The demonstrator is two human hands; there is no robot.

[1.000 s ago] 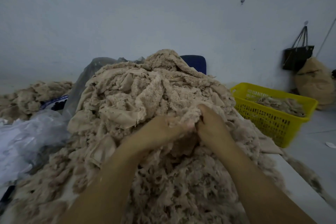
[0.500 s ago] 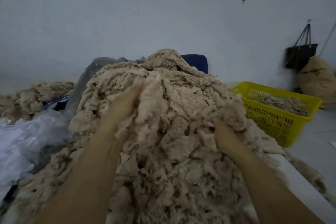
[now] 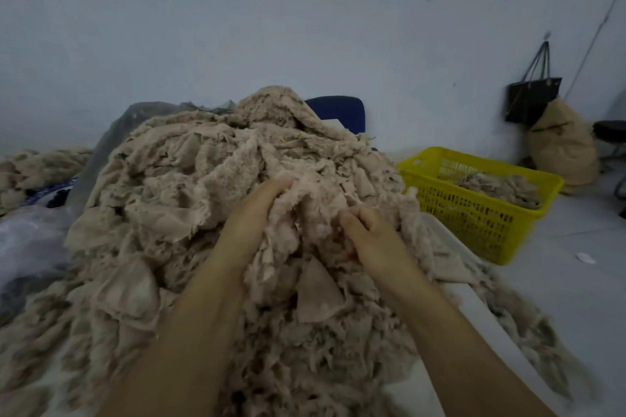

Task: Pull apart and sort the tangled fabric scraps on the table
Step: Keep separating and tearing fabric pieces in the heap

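Fabric scraps [image 3: 189, 200] overhang table [image 3: 481, 311] edge near yellow basket [image 3: 467, 213].

White wall [image 3: 305, 27] behind, few dark marks. Blue chair back [image 3: 338, 112] at centre, close to wall. Black bag [image 3: 531, 100] hangs by handles from wall hook at right. Tan sack [image 3: 560, 152] slumped just below, touching bag. Black stool [image 3: 611, 132] at right edge, partly cut off. Yellow basket [image 3: 474, 220] low at right, on grey floor [image 3: 559, 298]. Small white bit [image 3: 585, 258] on floor near basket. Clear plastic sheet [image 3: 30, 234] crumpled at left; greyish plastic [image 3: 135, 118] further back.
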